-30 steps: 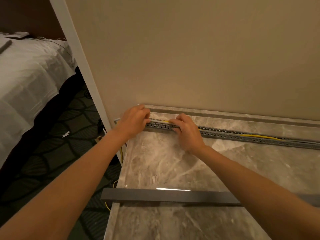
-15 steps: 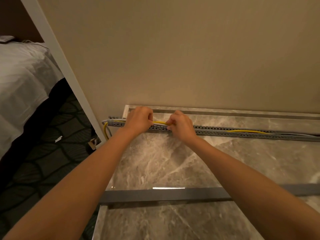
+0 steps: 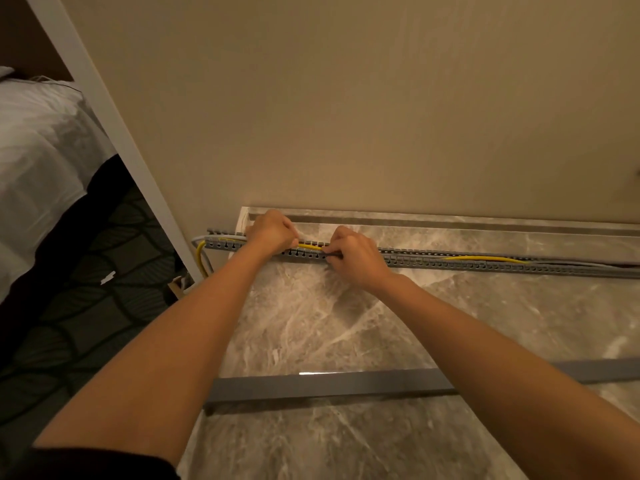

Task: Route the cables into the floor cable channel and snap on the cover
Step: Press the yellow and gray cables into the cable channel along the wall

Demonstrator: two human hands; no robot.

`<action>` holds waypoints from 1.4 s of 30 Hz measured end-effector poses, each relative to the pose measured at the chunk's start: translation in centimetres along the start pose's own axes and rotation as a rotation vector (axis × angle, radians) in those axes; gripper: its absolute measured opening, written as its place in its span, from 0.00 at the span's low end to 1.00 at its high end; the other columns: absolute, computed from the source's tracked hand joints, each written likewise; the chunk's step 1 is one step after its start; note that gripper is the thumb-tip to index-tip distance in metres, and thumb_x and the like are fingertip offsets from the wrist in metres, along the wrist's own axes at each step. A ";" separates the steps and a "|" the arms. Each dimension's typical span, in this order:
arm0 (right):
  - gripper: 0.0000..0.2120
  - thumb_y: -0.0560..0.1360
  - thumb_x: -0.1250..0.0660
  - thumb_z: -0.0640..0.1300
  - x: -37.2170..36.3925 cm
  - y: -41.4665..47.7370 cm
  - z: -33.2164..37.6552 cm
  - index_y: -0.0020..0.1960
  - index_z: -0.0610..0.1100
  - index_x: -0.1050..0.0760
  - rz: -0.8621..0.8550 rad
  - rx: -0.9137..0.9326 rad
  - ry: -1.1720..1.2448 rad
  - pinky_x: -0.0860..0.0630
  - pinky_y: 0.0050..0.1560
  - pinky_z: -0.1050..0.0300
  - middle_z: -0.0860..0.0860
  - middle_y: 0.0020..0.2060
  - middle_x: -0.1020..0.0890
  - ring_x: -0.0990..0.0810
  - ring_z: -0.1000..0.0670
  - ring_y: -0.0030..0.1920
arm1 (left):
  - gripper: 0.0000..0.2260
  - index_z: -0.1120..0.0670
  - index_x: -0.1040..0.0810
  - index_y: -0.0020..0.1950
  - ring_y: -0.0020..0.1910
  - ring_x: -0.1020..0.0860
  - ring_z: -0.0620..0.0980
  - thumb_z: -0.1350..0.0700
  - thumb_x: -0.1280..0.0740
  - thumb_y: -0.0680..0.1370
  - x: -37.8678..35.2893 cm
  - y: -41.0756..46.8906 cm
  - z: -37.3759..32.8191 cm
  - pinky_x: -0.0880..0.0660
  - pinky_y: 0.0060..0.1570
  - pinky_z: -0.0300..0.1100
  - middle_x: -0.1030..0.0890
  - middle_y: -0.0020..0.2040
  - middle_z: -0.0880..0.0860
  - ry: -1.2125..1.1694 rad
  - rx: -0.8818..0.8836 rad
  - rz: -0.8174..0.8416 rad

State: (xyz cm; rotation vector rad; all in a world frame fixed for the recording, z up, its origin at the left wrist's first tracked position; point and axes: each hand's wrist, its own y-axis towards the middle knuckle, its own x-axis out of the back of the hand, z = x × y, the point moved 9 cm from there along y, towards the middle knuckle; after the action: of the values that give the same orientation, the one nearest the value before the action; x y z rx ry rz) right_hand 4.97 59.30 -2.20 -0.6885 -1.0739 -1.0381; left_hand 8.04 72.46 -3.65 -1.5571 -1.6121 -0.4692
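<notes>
A grey slotted channel (image 3: 450, 262) lies open on the marble floor (image 3: 311, 327), running along the foot of the beige wall (image 3: 346, 116). Inside it sits a yellow cable (image 3: 485, 259) beside a grey cable (image 3: 585, 263); both spill out of the channel's left end and bend down toward the dark carpet (image 3: 86, 289). The left hand (image 3: 272, 232) and the right hand (image 3: 356, 252) rest on the channel close together, fingers curled and pinching the yellow cable, a short stretch of it bare between them. The long grey cover (image 3: 311, 388) lies flat on the floor well apart from the channel, nearer the person, partly crossed by the right forearm. A bed with white sheets (image 3: 38, 150) stands to the left.
</notes>
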 end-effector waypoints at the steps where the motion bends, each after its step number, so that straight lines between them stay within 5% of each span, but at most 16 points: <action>1: 0.13 0.76 0.38 0.39 0.0 0.1 -0.1 0.58 0.40 0.22 0.009 -0.009 0.011 0.31 0.48 0.53 0.43 0.56 0.23 0.23 0.42 0.54 | 0.06 0.56 0.15 0.47 0.57 0.22 0.56 0.62 0.31 0.74 0.1 0.0 -0.1 0.27 0.64 0.51 0.15 0.53 0.56 -0.002 0.006 -0.024; 3: 0.14 0.76 0.37 0.39 0.1 0.1 -0.3 0.60 0.41 0.24 0.006 -0.034 0.030 0.31 0.52 0.54 0.44 0.57 0.23 0.24 0.43 0.56 | 0.07 0.57 0.15 0.45 0.55 0.22 0.57 0.64 0.33 0.74 -0.2 0.4 -0.1 0.28 0.64 0.51 0.15 0.48 0.57 -0.019 -0.019 -0.014; 6: 0.15 0.76 0.38 0.37 -0.1 -0.2 -0.3 0.61 0.40 0.24 -0.022 -0.047 0.076 0.31 0.56 0.53 0.44 0.56 0.23 0.27 0.44 0.59 | 0.07 0.60 0.17 0.46 0.46 0.24 0.52 0.66 0.34 0.75 -0.5 0.1 -0.1 0.27 0.47 0.43 0.22 0.35 0.50 -0.108 -0.128 0.074; 8: 0.15 0.76 0.39 0.37 -0.2 -0.4 -0.2 0.61 0.40 0.24 -0.034 -0.052 0.087 0.33 0.60 0.54 0.44 0.57 0.23 0.29 0.45 0.61 | 0.07 0.62 0.18 0.50 0.45 0.25 0.50 0.66 0.34 0.75 -0.5 -0.4 -0.2 0.28 0.43 0.41 0.22 0.37 0.51 -0.143 -0.197 0.108; 11: 0.16 0.76 0.39 0.39 -0.3 -0.5 -0.1 0.63 0.40 0.25 -0.011 -0.060 0.056 0.32 0.60 0.53 0.44 0.58 0.23 0.29 0.45 0.61 | 0.06 0.60 0.18 0.50 0.47 0.23 0.50 0.60 0.30 0.74 -0.8 -0.8 -0.5 0.27 0.50 0.44 0.19 0.44 0.53 -0.138 -0.248 0.087; 14: 0.19 0.75 0.40 0.39 -0.3 -0.9 0.4 0.65 0.41 0.28 0.018 -0.041 -0.016 0.29 0.56 0.52 0.44 0.59 0.23 0.25 0.43 0.59 | 0.10 0.56 0.17 0.49 0.54 0.23 0.53 0.51 0.30 0.73 0.0 -1.0 0.1 0.31 0.59 0.48 0.17 0.51 0.54 -0.006 -0.225 -0.109; 16: 0.18 0.74 0.40 0.39 0.0 -1.0 0.3 0.64 0.41 0.27 0.030 -0.059 -0.011 0.29 0.56 0.51 0.43 0.59 0.22 0.24 0.41 0.58 | 0.17 0.54 0.18 0.51 0.61 0.27 0.56 0.42 0.33 0.74 0.4 -1.3 1.0 0.37 0.63 0.50 0.19 0.55 0.55 0.180 -0.167 -0.209; 19: 0.16 0.74 0.39 0.40 0.3 -0.7 0.4 0.61 0.41 0.25 0.056 -0.054 -0.003 0.28 0.56 0.50 0.42 0.58 0.21 0.23 0.41 0.57 | 0.26 0.55 0.24 0.61 0.69 0.36 0.57 0.37 0.44 0.77 -0.4 -1.5 2.3 0.47 0.71 0.55 0.26 0.64 0.58 0.372 -0.098 -0.140; 22: 0.18 0.74 0.39 0.38 0.5 -1.6 0.1 0.64 0.40 0.28 0.049 -0.012 0.001 0.28 0.56 0.51 0.43 0.59 0.23 0.24 0.41 0.58 | 0.22 0.54 0.27 0.65 0.71 0.38 0.57 0.43 0.48 0.81 -1.0 -2.0 1.7 0.54 0.74 0.56 0.29 0.67 0.59 0.399 -0.092 -0.096; 26: 0.17 0.74 0.41 0.36 2.0 -3.6 -2.9 0.62 0.39 0.25 -0.084 -0.078 -0.015 0.28 0.55 0.52 0.42 0.56 0.20 0.23 0.41 0.56 | 0.11 0.59 0.25 0.61 0.64 0.32 0.57 0.62 0.42 0.80 -1.2 -3.6 -2.2 0.40 0.67 0.49 0.26 0.62 0.59 0.311 -0.304 -0.242; 29: 0.17 0.74 0.41 0.37 3.3 -4.8 -5.4 0.61 0.39 0.25 -0.128 -0.139 -0.020 0.29 0.55 0.53 0.42 0.56 0.20 0.23 0.41 0.57 | 0.14 0.61 0.25 0.58 0.61 0.32 0.57 0.71 0.41 0.75 -2.4 -5.0 -5.2 0.36 0.57 0.46 0.26 0.59 0.59 0.342 -0.438 -0.288; 38: 0.17 0.74 0.40 0.37 5.4 -8.7 -13.7 0.62 0.37 0.28 -0.117 -0.343 -0.050 0.29 0.58 0.49 0.42 0.61 0.29 0.26 0.40 0.58 | 0.16 0.58 0.28 0.63 0.61 0.30 0.56 0.67 0.42 0.76 -10.3 -6.8 -11.4 0.42 0.60 0.45 0.26 0.60 0.57 0.453 -0.641 -0.146; 42: 0.16 0.73 0.40 0.38 6.9 -10.0 -16.9 0.60 0.35 0.30 -0.082 -0.388 -0.133 0.29 0.55 0.48 0.40 0.61 0.30 0.25 0.38 0.57 | 0.12 0.60 0.27 0.60 0.59 0.28 0.58 0.63 0.41 0.78 -11.3 -7.0 -13.1 0.36 0.60 0.48 0.24 0.60 0.59 0.501 -0.605 -0.163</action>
State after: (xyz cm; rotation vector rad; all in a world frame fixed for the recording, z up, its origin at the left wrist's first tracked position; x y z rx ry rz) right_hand 2.72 38.61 -2.03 -1.0442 -1.0298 -1.3031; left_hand 4.12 54.26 -2.69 -1.5504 -1.2595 -1.4171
